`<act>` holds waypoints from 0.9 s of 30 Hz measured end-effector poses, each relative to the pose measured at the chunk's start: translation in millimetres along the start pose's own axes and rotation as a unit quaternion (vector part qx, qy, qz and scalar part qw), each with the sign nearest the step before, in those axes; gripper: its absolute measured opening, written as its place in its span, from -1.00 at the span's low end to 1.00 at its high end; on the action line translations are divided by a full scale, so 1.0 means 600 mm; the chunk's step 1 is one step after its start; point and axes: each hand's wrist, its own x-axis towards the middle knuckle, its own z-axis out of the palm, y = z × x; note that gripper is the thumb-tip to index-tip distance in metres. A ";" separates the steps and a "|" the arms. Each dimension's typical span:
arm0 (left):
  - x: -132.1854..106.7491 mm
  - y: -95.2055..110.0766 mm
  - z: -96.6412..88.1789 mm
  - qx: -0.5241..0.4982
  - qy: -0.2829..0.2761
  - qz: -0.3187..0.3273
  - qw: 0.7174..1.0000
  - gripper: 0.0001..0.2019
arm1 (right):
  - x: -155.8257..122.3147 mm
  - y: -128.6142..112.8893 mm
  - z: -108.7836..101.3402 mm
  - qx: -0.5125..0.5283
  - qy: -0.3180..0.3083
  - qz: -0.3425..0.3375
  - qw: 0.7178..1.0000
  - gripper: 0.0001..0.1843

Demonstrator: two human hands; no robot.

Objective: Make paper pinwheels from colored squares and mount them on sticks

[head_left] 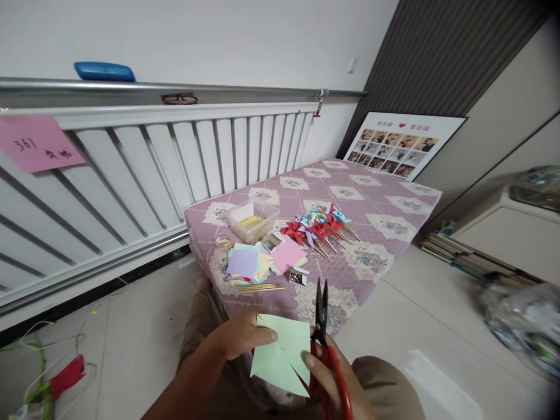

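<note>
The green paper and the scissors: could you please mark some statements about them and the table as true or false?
1. The left hand holds a light green paper square. True.
2. The scissors in the right hand have blue handles. False: the handles are red.
3. The paper square is uncut. False: a slit runs in from its lower right corner.
4. On the purple cloth lie paper pinwheels. True.
5. The clear box holds coloured paper. False: it holds wooden sticks.
</note>
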 end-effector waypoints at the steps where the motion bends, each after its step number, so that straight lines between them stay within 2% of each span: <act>1: 0.000 0.001 0.001 0.007 -0.005 0.000 1.000 -0.80 | 0.001 -0.001 0.006 0.007 -0.011 0.005 1.000 -0.51; 3: 0.000 0.001 0.002 0.015 -0.011 0.002 1.000 -0.81 | 0.002 -0.002 0.015 0.018 -0.018 0.015 1.000 -0.50; 6: 0.003 -0.009 0.003 -0.010 -0.004 0.007 1.000 -0.80 | 0.000 0.001 0.025 0.028 0.017 0.022 0.999 -0.50; 10: 0.008 -0.032 0.003 -0.116 0.026 0.005 0.993 -0.74 | 0.000 0.005 0.031 0.041 0.064 0.020 0.997 -0.52; 16: 0.005 -0.060 0.026 -0.269 -0.001 0.039 0.962 -0.60 | 0.014 0.021 0.026 0.053 0.131 -0.049 0.989 -0.54; 22: 0.013 -0.108 0.072 -0.412 0.094 0.056 0.905 -0.71 | 0.018 0.022 0.038 0.018 0.185 -0.072 0.980 -0.57; 24: 0.019 -0.112 0.085 -0.424 0.115 0.061 0.896 -0.73 | 0.022 0.029 0.037 -0.003 0.190 -0.076 0.979 -0.58; 27: 0.027 -0.100 0.094 -0.416 0.152 0.073 0.894 -0.73 | 0.026 0.044 0.030 -0.029 0.167 -0.078 0.982 -0.55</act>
